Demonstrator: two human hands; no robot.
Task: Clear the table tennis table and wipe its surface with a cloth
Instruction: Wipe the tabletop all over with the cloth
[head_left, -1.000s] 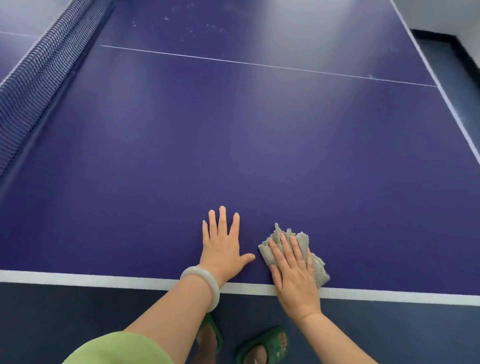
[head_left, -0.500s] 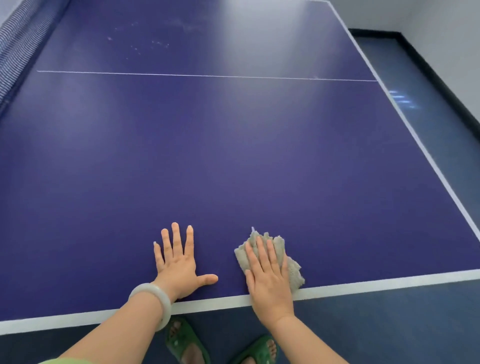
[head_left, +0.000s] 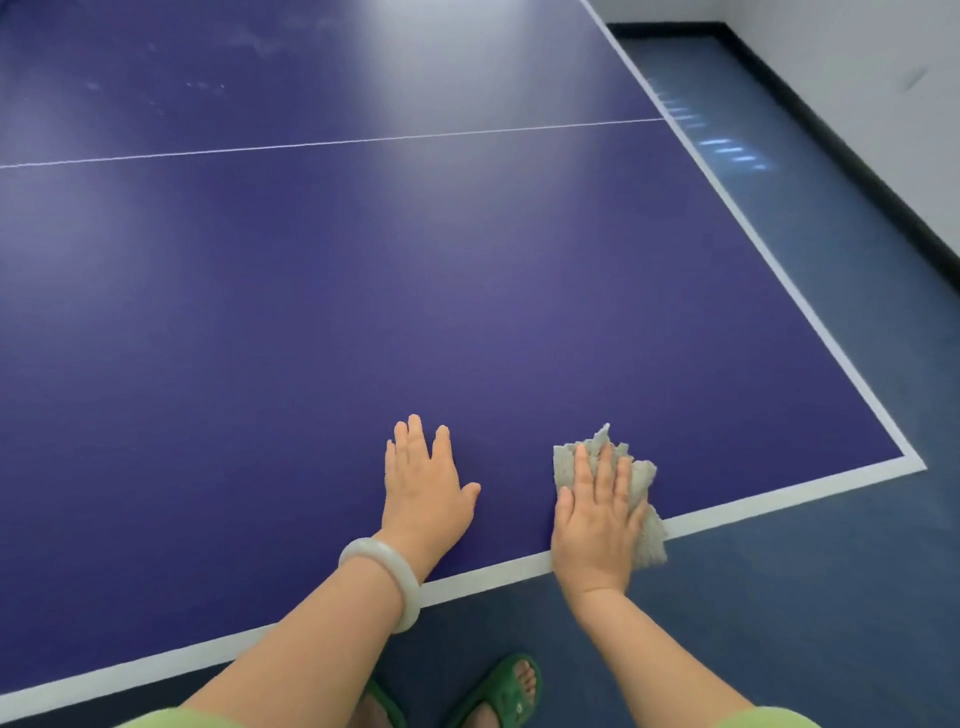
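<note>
Head view: two hands flat on the blue table-tennis worktop, at its near edge.
Left hand: palm down on bare surface, fingers straight, slightly apart; pale bangle at wrist. Right hand: fingers straight and spread, pressing grey cloth; cloth crumpled, near right corner, one end overhanging white border line. Green sandals on floor.

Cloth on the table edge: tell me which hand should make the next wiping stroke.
Right. The right hand lies flat on the grey cloth at the near edge of the table, so it can likely push straight on. The left hand rests bare on the surface, apart from the cloth.
</note>
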